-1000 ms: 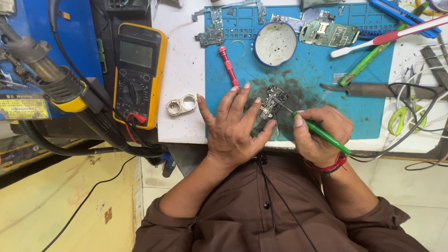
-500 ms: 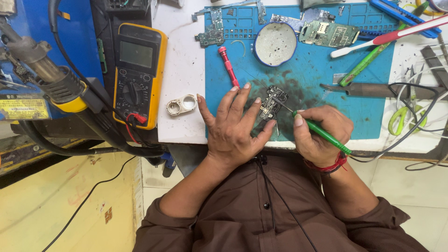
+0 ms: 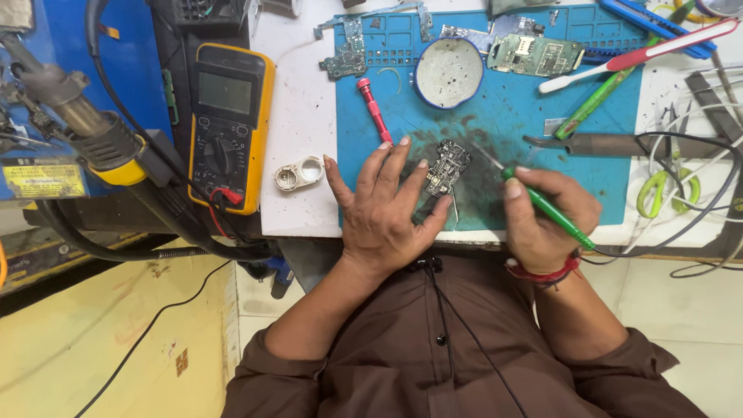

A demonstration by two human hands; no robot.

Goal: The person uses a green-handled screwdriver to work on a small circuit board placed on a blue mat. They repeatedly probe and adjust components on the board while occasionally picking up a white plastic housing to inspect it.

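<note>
One circuit board (image 3: 447, 168) – left hand (image 3: 385, 207) steadies, right hand (image 3: 546, 219) holds one green iron (image 3: 546, 207).

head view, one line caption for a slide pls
Left hand steadies a small circuit board on a blue mat; right hand holds a green soldering iron.

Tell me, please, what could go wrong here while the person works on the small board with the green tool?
1. The left hand steadies the board with fingertips close to the tip of the green tool held by the right hand; a slip might hurt a finger.
2. The board lies near the front edge of the blue mat, so a push might slide it off.
3. The tool's cable runs among other wires and could snag.
</note>
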